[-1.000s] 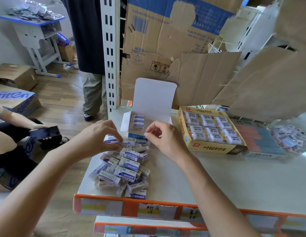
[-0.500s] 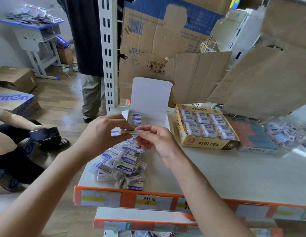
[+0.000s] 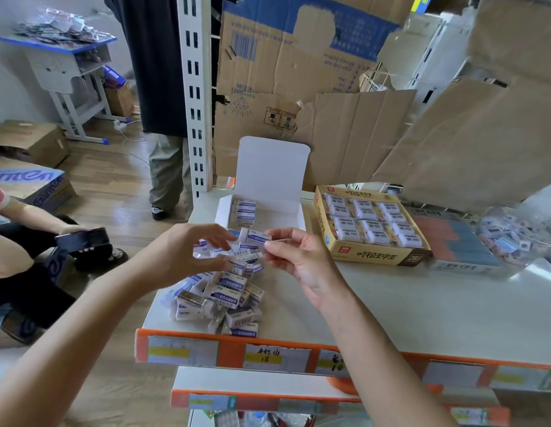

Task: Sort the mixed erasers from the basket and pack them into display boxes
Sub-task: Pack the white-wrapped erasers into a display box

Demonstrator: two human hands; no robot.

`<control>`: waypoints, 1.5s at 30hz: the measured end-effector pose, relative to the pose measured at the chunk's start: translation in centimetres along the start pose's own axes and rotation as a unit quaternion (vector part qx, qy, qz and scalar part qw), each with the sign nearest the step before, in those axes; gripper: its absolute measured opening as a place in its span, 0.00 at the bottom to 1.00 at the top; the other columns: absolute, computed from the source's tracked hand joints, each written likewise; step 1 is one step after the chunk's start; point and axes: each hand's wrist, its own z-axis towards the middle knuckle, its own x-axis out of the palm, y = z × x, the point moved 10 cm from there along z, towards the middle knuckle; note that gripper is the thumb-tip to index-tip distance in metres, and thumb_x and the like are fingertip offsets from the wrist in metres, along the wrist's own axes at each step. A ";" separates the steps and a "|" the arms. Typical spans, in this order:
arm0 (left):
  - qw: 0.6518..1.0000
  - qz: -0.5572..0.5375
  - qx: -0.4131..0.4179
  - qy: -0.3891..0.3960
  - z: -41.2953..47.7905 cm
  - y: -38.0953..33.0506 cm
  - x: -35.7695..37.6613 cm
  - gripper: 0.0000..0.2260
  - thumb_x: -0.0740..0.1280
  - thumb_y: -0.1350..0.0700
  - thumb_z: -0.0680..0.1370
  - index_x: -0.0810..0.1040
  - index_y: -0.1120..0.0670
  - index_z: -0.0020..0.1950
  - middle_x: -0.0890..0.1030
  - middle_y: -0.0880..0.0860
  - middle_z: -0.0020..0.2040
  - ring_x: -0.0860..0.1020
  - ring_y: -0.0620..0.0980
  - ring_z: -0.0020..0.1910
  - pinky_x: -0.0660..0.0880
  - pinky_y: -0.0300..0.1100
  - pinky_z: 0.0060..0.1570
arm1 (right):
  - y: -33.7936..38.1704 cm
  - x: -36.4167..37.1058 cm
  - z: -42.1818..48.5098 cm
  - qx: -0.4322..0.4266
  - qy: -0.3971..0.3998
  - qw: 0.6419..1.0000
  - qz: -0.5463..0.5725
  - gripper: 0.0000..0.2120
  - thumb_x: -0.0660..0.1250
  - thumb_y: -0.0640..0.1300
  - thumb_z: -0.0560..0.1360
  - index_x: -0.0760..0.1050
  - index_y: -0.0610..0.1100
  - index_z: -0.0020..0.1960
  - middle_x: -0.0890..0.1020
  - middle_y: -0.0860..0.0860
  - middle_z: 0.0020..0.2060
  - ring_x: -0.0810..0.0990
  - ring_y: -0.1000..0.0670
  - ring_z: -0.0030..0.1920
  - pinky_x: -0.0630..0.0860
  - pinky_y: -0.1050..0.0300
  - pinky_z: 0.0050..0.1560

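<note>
Hands: right hand pinches one eraser by its end, held level just in front of the open display box, likely to match the stack in the box's left corner; left hand loosely spread, gripping nothing, over the loose pile before the box.

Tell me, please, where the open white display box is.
The white display box sits mid-frame in the head view, behind the loose eraser pile and left of the yellow box.

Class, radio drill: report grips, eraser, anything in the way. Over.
Right grip pinches eraser. Left grip open, beside it. Box open behind, nothing between.
</note>
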 end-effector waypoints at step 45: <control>0.988 0.004 -0.125 -0.093 5.3 5.0 -0.9 0.09 0.68 0.55 0.74 0.78 0.53 0.53 0.80 0.50 0.53 0.77 0.43 0.44 0.73 0.33 0.40 | 0.7 1.3 9.2 0.027 0.004 0.873 -0.486 0.08 0.72 0.45 0.72 0.75 0.45 0.46 0.79 0.49 0.43 0.78 0.50 0.46 0.72 0.58 0.42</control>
